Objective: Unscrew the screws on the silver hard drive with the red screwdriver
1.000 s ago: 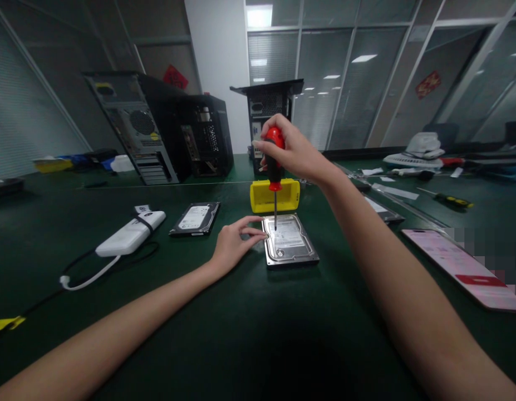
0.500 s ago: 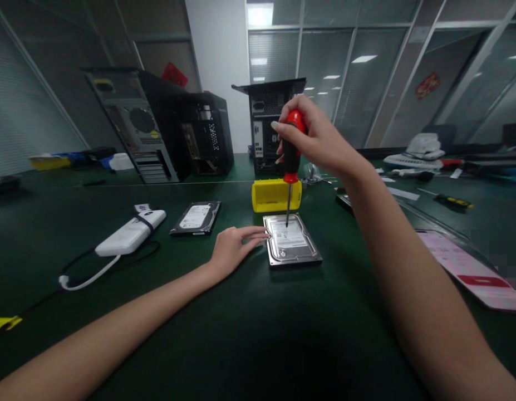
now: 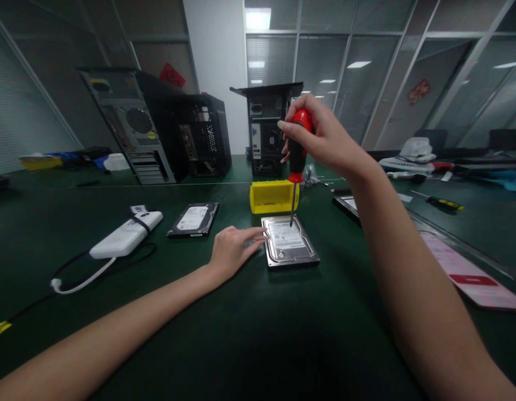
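Observation:
A silver hard drive (image 3: 293, 253) lies label up on the green table (image 3: 241, 334). My left hand (image 3: 232, 250) rests beside it, fingers stretched out with their tips at the drive's left edge. Over the drive, my right hand (image 3: 311, 131) is wrapped round the red and black handle of a screwdriver (image 3: 298, 161). The screwdriver stands nearly upright, its tip at the upper part of the drive's label; contact is hard to tell. Just behind the drive sits a yellow open holder (image 3: 272, 197).
Another hard drive (image 3: 193, 219) and a white power strip (image 3: 126, 235) lie to the left. Computer cases (image 3: 157, 128) stand at the back. A third drive (image 3: 345, 206), a yellow-black screwdriver (image 3: 443, 204) and a pink sheet (image 3: 470, 273) are on the right.
My right hand and the screwdriver have shifted slightly right over the drive, the tip moving a little right on the label. The view has turned slightly. My left hand keeps its place beside the drive.

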`<act>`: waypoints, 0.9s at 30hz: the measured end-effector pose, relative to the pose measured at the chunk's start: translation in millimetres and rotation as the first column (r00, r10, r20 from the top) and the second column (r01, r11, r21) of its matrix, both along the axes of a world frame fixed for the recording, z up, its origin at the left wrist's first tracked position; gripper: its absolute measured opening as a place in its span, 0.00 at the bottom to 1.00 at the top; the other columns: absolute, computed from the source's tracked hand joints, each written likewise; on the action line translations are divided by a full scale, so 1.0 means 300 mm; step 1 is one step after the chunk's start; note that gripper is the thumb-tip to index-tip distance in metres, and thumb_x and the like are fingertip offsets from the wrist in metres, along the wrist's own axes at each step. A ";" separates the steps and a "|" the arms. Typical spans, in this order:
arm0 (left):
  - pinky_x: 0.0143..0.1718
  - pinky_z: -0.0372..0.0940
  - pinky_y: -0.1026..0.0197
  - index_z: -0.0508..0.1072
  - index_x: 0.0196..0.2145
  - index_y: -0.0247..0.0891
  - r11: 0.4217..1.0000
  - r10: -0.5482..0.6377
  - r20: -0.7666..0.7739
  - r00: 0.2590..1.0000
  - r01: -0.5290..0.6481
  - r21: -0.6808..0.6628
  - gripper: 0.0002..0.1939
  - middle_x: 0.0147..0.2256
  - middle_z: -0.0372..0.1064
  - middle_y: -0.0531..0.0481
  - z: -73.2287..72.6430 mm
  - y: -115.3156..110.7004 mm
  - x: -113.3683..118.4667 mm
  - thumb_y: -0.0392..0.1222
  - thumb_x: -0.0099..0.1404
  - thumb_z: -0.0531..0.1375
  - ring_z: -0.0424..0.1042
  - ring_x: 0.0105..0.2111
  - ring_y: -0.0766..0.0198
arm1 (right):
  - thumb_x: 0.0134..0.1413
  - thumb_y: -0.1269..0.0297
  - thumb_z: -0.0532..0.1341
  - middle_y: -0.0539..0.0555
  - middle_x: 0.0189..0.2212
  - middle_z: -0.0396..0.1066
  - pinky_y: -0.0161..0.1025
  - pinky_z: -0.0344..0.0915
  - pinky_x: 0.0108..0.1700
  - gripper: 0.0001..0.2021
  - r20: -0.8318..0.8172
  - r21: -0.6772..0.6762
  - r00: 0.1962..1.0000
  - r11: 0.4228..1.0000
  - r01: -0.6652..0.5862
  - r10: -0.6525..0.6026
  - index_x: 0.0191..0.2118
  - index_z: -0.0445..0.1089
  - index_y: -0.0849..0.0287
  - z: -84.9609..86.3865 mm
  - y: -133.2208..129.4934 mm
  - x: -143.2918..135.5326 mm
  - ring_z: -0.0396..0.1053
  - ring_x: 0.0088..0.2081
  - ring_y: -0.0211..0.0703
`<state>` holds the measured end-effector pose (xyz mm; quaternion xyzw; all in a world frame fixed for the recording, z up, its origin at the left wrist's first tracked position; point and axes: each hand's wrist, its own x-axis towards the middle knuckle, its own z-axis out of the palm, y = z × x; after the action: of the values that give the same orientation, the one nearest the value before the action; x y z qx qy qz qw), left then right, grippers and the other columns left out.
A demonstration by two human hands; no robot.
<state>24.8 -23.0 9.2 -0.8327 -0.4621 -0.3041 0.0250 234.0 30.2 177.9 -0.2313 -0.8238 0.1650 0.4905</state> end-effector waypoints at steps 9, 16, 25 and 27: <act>0.36 0.60 0.58 0.70 0.50 0.44 1.000 -0.010 0.009 1.000 0.010 0.010 0.15 0.38 0.78 0.53 0.004 -0.003 -0.002 0.43 0.65 0.59 0.73 0.34 0.58 | 0.54 0.53 0.61 0.51 0.33 0.64 0.40 0.71 0.36 0.13 0.020 0.040 1.000 0.999 0.015 -0.016 0.37 0.61 0.54 0.010 -0.021 0.008 0.67 0.33 0.40; 0.40 0.59 0.58 0.69 0.49 0.44 0.998 -0.066 0.054 0.996 0.066 -0.004 0.14 0.40 0.78 0.53 0.001 0.007 -0.009 0.41 0.65 0.59 0.74 0.39 0.58 | 0.54 0.54 0.62 0.50 0.33 0.64 0.38 0.71 0.36 0.12 0.017 0.028 1.000 0.999 0.019 -0.020 0.38 0.62 0.54 0.018 -0.039 0.012 0.68 0.34 0.39; 0.41 0.62 0.56 0.70 0.50 0.45 0.991 0.021 0.201 0.979 0.006 -0.134 0.14 0.39 0.78 0.53 0.011 0.015 -0.001 0.45 0.66 0.58 0.74 0.37 0.57 | 0.56 0.51 0.59 0.48 0.32 0.62 0.37 0.72 0.34 0.14 -0.043 -0.053 0.998 0.997 -0.057 0.055 0.39 0.57 0.52 0.002 -0.020 -0.024 0.69 0.31 0.37; 0.41 0.63 0.58 0.71 0.48 0.44 0.983 0.039 0.297 0.954 0.016 -0.182 0.13 0.38 0.78 0.53 0.012 0.024 -0.001 0.44 0.68 0.55 0.74 0.38 0.58 | 0.56 0.51 0.59 0.48 0.32 0.62 0.37 0.72 0.34 0.15 -0.043 -0.089 0.997 0.993 -0.075 0.071 0.41 0.56 0.52 -0.021 0.005 -0.046 0.70 0.32 0.37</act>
<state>24.5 -15.8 12.7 -0.7732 -0.4912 -0.3829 -0.1196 220.3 31.6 171.6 -0.2198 -0.8135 0.2246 0.4893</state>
